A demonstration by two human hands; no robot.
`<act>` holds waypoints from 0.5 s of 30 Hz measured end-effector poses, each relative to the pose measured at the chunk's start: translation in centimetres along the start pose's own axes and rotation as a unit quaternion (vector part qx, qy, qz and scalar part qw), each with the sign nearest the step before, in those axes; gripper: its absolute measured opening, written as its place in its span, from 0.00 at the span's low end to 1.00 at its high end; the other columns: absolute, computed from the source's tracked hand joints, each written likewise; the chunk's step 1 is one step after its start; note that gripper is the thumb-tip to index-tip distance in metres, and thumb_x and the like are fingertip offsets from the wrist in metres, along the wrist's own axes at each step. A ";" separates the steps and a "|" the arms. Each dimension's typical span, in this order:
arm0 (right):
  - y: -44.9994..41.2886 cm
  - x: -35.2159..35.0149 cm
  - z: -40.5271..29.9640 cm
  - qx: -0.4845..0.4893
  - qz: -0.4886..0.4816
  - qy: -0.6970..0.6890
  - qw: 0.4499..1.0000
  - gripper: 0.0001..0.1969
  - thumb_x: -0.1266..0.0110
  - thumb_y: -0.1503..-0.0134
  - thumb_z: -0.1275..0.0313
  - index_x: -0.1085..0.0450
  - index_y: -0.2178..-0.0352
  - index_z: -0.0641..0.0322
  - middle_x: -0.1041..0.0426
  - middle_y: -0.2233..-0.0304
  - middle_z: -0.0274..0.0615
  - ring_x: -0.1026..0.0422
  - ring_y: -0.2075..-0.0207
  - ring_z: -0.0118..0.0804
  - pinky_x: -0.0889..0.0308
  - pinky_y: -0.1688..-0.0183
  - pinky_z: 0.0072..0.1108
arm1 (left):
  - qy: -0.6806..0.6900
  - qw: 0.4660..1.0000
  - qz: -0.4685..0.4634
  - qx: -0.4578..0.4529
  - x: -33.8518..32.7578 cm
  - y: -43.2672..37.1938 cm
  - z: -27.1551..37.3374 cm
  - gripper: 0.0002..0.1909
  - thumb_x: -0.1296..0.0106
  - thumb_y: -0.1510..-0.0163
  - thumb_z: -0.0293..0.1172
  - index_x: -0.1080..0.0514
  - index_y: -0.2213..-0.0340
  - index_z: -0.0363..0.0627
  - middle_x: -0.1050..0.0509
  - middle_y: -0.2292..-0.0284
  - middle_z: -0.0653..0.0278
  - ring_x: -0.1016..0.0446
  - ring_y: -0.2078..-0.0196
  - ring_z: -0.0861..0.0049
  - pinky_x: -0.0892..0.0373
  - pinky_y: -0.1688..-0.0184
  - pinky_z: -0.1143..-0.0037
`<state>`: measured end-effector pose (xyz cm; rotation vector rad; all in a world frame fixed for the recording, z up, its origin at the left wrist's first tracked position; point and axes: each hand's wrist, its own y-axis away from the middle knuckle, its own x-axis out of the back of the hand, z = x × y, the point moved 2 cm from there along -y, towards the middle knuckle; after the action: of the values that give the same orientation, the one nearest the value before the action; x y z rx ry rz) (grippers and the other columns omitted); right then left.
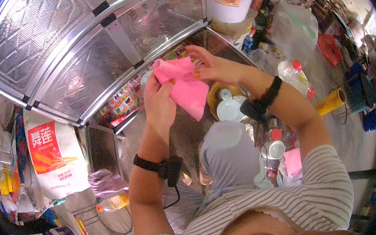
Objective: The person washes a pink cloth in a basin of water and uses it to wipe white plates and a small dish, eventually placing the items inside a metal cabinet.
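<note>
A folded pink cloth is in my left hand, the thumb across its front and the other fingers partly hidden behind it. The cloth narrows to a corner that hangs down. My right hand is at the cloth's upper right, fingers spread and thumb tip at the edge; whether it touches is hard to tell. Below and beyond both hands stands a metal-framed cabinet with patterned panels. Printed packaging shows along the cabinet's lower edge, partly covered by my left hand.
White bowls sit in a yellowish basin by my right forearm. A white bucket stands at the cabinet's right end. Plastic bottles and bags crowd the right side. At left are a printed flour sack, a purple cloth and a bottle.
</note>
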<state>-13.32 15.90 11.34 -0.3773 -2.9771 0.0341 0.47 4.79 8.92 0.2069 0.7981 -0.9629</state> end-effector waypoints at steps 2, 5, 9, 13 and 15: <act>-0.1 0.3 0.2 -0.011 0.060 -0.085 0.995 0.33 0.44 0.52 0.70 0.51 0.47 0.61 0.34 0.58 0.37 0.35 0.56 0.25 0.39 0.54 0.19 | -0.023 0.999 -0.034 0.022 -0.8 -0.3 -0.4 0.21 0.59 0.52 0.14 0.40 0.54 0.38 0.32 0.58 0.61 0.32 0.55 0.74 0.35 0.53 0.74; -0.5 -0.2 -0.1 -0.081 -0.062 -0.135 0.986 0.28 0.45 0.51 0.70 0.46 0.49 0.61 0.32 0.61 0.35 0.32 0.62 0.24 0.36 0.60 0.18 | -0.063 0.995 -0.066 -0.028 -0.8 -0.5 -0.5 0.23 0.58 0.52 0.15 0.42 0.52 0.36 0.32 0.57 0.60 0.33 0.55 0.75 0.36 0.53 0.75; 0.4 3.4 2.7 -0.102 -0.031 0.079 0.991 0.18 0.48 0.50 0.72 0.37 0.56 0.63 0.30 0.69 0.31 0.32 0.71 0.21 0.36 0.68 0.16 | -0.190 0.980 -0.052 0.002 1.1 -2.5 -2.1 0.25 0.57 0.49 0.21 0.44 0.48 0.38 0.33 0.56 0.59 0.33 0.55 0.75 0.36 0.54 0.75; 3.7 6.1 5.5 -0.059 0.068 -0.009 0.996 0.14 0.52 0.50 0.75 0.34 0.59 0.63 0.29 0.72 0.31 0.32 0.73 0.21 0.36 0.70 0.16 | -0.191 0.970 -0.018 0.148 5.8 -4.0 -4.1 0.24 0.53 0.47 0.30 0.42 0.49 0.40 0.32 0.56 0.59 0.32 0.56 0.74 0.35 0.56 0.76; 5.4 6.8 9.1 -0.068 0.079 0.163 0.981 0.16 0.53 0.50 0.76 0.34 0.58 0.60 0.29 0.72 0.34 0.31 0.73 0.22 0.35 0.70 0.17 | -0.153 0.964 -0.010 0.218 9.0 -3.5 -6.8 0.23 0.52 0.47 0.31 0.41 0.50 0.40 0.32 0.56 0.59 0.32 0.55 0.73 0.35 0.56 0.76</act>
<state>-19.78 22.73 2.99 -0.5739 -2.6271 -0.1975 -2.99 0.24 -1.43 0.4191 0.2979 -1.1506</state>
